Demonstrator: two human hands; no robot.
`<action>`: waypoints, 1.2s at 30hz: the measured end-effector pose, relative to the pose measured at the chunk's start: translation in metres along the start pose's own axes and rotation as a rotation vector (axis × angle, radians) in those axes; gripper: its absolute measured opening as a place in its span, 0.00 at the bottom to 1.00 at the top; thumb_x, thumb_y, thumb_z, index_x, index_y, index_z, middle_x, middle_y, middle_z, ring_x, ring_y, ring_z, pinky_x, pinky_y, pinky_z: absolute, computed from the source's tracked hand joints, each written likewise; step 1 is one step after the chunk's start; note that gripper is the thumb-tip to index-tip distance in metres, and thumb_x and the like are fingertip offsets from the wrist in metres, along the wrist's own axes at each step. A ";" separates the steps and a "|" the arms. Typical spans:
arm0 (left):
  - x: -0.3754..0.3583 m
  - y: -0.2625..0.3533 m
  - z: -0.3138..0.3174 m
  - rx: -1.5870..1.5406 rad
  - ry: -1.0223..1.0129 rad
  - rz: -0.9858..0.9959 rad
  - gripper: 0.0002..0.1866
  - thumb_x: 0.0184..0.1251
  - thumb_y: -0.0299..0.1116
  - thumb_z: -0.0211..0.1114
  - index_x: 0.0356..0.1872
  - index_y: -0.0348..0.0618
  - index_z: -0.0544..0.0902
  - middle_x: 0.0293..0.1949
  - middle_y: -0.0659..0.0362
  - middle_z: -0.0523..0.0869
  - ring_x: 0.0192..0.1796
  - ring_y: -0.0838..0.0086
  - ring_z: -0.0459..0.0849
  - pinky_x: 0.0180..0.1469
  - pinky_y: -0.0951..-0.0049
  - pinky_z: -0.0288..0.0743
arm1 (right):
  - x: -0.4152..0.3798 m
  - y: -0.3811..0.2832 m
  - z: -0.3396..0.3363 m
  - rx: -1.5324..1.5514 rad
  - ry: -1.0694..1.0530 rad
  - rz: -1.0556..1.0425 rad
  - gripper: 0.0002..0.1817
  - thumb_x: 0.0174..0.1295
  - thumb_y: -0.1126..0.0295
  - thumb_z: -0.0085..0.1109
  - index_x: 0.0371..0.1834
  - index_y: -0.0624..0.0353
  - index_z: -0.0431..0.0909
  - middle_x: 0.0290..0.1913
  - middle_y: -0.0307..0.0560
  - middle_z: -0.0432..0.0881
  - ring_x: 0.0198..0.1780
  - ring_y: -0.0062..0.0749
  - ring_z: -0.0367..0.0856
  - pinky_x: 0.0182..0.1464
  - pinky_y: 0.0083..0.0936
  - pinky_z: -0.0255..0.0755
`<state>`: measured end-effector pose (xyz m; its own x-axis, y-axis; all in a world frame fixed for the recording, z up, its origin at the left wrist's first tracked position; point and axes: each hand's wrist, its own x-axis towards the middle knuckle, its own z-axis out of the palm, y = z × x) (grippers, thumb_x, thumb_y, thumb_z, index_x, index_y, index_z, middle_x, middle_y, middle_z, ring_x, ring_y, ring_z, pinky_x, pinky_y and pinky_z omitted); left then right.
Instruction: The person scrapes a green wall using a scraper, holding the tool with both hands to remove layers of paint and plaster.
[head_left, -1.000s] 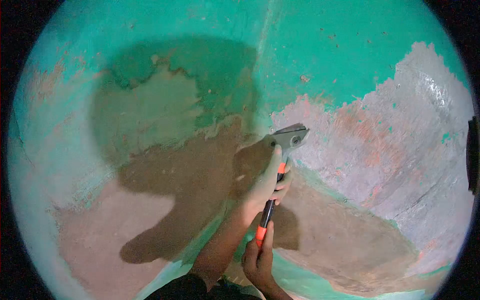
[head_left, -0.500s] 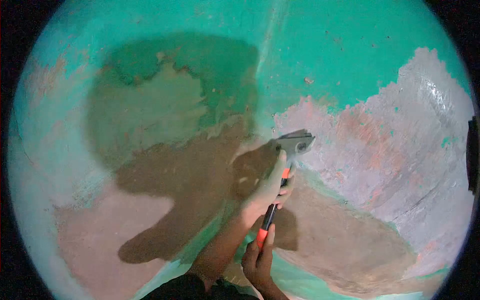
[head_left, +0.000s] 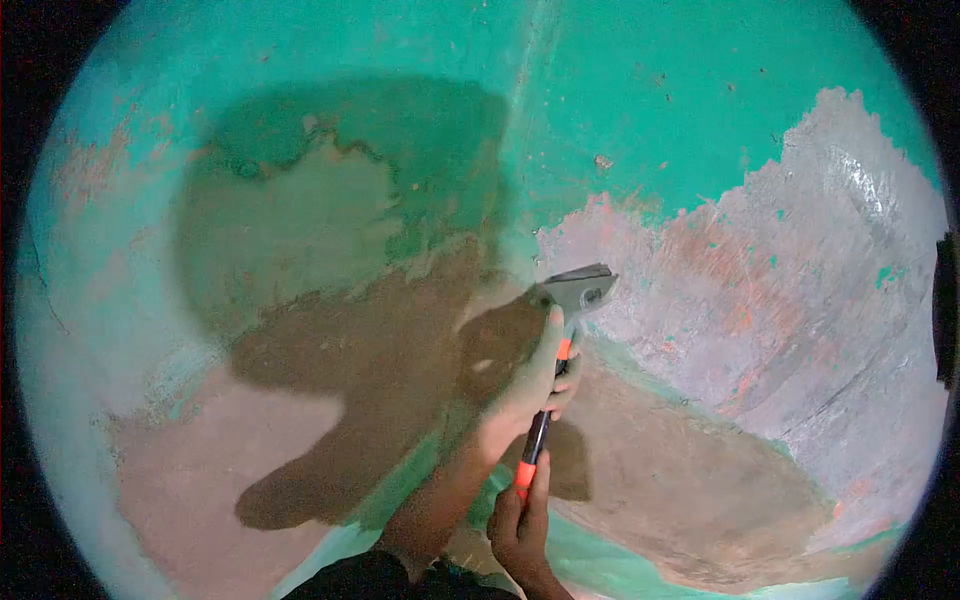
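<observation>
A long-handled scraper with a black and orange handle and a wide grey head lies against the wall, handle slanting down toward me. My left hand is closed around the upper handle, its thumb stretched up to the base of the head and its fingertips showing on the right side. Lower down, my right hand grips the orange end of the handle, which its fingers partly hide. The head's blade edge sits at the wall close to the border between green paint and a bare patch.
Pale grey-pink bare plaster with ragged edges spreads to the right of the scraper. A brownish patch lies below it. Large dark shadows of my head and arms cover the wall on the left. A dark object shows at the right edge.
The scraper head has shifted slightly left in view, and the wall's paint edges have moved left too. Both hands keep their grip on the handle.
</observation>
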<state>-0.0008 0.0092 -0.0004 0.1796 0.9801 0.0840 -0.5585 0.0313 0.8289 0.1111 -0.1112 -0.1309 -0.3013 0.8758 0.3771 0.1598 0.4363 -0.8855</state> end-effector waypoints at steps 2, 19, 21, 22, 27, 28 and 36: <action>-0.001 0.002 0.003 -0.009 -0.034 0.006 0.30 0.72 0.72 0.36 0.34 0.55 0.66 0.14 0.72 0.59 0.09 0.84 0.53 0.13 0.79 0.51 | 0.003 -0.002 -0.001 0.012 -0.001 0.036 0.35 0.75 0.72 0.38 0.80 0.59 0.33 0.24 0.34 0.66 0.21 0.16 0.65 0.23 0.17 0.63; -0.004 -0.004 0.001 -0.009 -0.022 0.009 0.31 0.71 0.73 0.36 0.33 0.55 0.66 0.14 0.72 0.58 0.10 0.85 0.53 0.13 0.79 0.51 | 0.000 -0.006 -0.003 0.058 0.015 0.070 0.34 0.77 0.69 0.39 0.79 0.64 0.37 0.23 0.33 0.66 0.20 0.15 0.64 0.22 0.16 0.62; -0.002 -0.001 0.001 -0.021 0.006 0.014 0.30 0.70 0.73 0.37 0.33 0.55 0.65 0.14 0.72 0.58 0.10 0.85 0.54 0.13 0.79 0.51 | 0.005 -0.004 -0.003 0.037 0.025 0.013 0.34 0.76 0.68 0.40 0.79 0.64 0.37 0.23 0.33 0.66 0.21 0.15 0.65 0.23 0.17 0.62; 0.000 0.006 0.002 -0.022 0.022 0.016 0.30 0.71 0.73 0.37 0.33 0.55 0.65 0.14 0.72 0.58 0.10 0.85 0.54 0.13 0.79 0.51 | 0.009 -0.006 -0.004 0.025 0.022 -0.008 0.34 0.76 0.68 0.40 0.79 0.64 0.37 0.23 0.33 0.66 0.21 0.15 0.65 0.23 0.17 0.62; -0.002 0.006 0.006 -0.004 0.037 0.030 0.31 0.70 0.73 0.37 0.34 0.55 0.66 0.14 0.72 0.59 0.10 0.84 0.53 0.14 0.79 0.51 | 0.007 -0.008 -0.006 0.005 0.035 -0.007 0.35 0.76 0.68 0.40 0.80 0.64 0.37 0.23 0.33 0.66 0.20 0.15 0.65 0.22 0.16 0.61; -0.001 0.003 0.007 -0.019 0.025 0.021 0.31 0.70 0.73 0.37 0.34 0.55 0.66 0.14 0.72 0.59 0.10 0.84 0.54 0.14 0.79 0.52 | 0.002 -0.006 -0.007 0.016 0.034 0.010 0.35 0.76 0.68 0.40 0.80 0.64 0.36 0.23 0.33 0.66 0.20 0.15 0.64 0.22 0.16 0.61; -0.001 0.005 0.012 -0.058 0.010 -0.031 0.30 0.70 0.73 0.38 0.35 0.55 0.66 0.14 0.72 0.59 0.10 0.83 0.53 0.14 0.78 0.52 | 0.010 -0.012 -0.013 -0.038 0.031 -0.015 0.34 0.76 0.68 0.38 0.80 0.65 0.36 0.22 0.33 0.66 0.18 0.16 0.64 0.21 0.16 0.60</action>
<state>0.0060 0.0058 0.0100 0.1901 0.9804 0.0527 -0.5991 0.0733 0.7973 0.1189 -0.1054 -0.1127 -0.2750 0.8746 0.3993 0.1915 0.4568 -0.8687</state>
